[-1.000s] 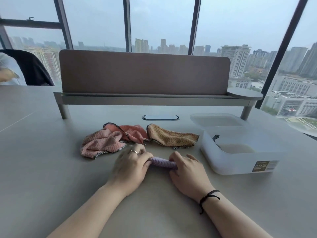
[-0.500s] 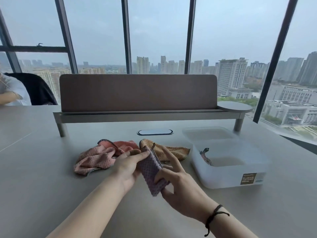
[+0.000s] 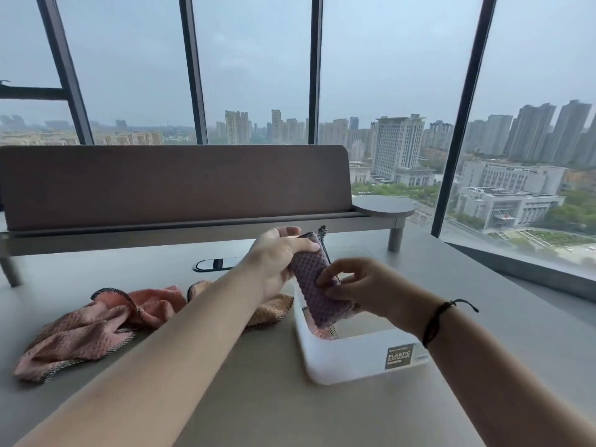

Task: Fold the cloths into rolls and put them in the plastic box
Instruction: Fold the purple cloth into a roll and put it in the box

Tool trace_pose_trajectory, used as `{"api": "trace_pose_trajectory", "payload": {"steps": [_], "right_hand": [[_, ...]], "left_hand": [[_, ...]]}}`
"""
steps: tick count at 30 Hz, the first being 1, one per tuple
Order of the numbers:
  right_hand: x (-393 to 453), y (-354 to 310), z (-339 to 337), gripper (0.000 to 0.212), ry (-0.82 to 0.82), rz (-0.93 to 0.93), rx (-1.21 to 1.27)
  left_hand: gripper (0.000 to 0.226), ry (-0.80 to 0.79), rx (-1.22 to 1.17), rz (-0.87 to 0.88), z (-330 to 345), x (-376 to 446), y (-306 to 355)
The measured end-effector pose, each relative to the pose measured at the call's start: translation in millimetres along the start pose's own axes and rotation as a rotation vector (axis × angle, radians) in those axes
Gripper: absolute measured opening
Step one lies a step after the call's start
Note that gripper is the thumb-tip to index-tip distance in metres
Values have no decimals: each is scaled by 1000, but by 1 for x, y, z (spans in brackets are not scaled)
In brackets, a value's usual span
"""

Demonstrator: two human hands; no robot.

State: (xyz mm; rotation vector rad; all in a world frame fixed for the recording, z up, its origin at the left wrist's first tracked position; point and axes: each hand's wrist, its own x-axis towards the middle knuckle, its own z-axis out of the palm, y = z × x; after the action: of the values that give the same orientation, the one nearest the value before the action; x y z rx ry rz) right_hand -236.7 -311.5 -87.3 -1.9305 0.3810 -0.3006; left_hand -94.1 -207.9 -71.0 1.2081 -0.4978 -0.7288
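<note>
A purple waffle-weave cloth roll (image 3: pixel 311 287) hangs tilted over the left end of the white plastic box (image 3: pixel 351 359). My left hand (image 3: pixel 277 259) grips its upper end, fingers curled round it. My right hand (image 3: pixel 354 287) pinches its lower right side. A bit of pink cloth (image 3: pixel 319 333) shows inside the box under the roll. On the table to the left lie a crumpled pink cloth (image 3: pixel 80 333), a coral cloth (image 3: pixel 158 304) and a tan cloth (image 3: pixel 271 309), partly hidden by my left arm.
A brown desk divider (image 3: pixel 174 185) on a grey raised shelf (image 3: pixel 383 206) runs across the far side of the table. A cable port (image 3: pixel 214 264) sits in the tabletop behind the cloths. Tall windows stand beyond, and the table edge runs along the right.
The purple roll was pressed on the table a second ago. Both hands have lifted it and carried it right, so it now hangs over the box.
</note>
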Motion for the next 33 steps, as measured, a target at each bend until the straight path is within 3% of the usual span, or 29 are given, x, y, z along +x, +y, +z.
{"api": "trace_pose_trajectory", "payload": {"steps": [7,11,18,23,26,29,33], "right_hand": [[8,46,-53,27,-159,287,-495],[19,44,-49,39,-397,278,-864],[23,33,-42,44,-570,222,-1114],[26,35,-43,42,-623,218,-1082],[27,37,-46,41,-640,263,-1005],[26,39,-46,38,-614,264,-1064],[28,46,-37,36,-564,280,-1221]], "left_hand": [[32,-246,1193,138,45,48,-29],[29,-375,1504,177,58,55,-40],[12,-402,1845,336,69,52,-64],[30,-373,2094,451,66,52,-83],[32,-341,2113,517,64,54,-86],[16,-415,1998,397,59,55,-85],[17,-495,1915,269,52,55,-88]]}}
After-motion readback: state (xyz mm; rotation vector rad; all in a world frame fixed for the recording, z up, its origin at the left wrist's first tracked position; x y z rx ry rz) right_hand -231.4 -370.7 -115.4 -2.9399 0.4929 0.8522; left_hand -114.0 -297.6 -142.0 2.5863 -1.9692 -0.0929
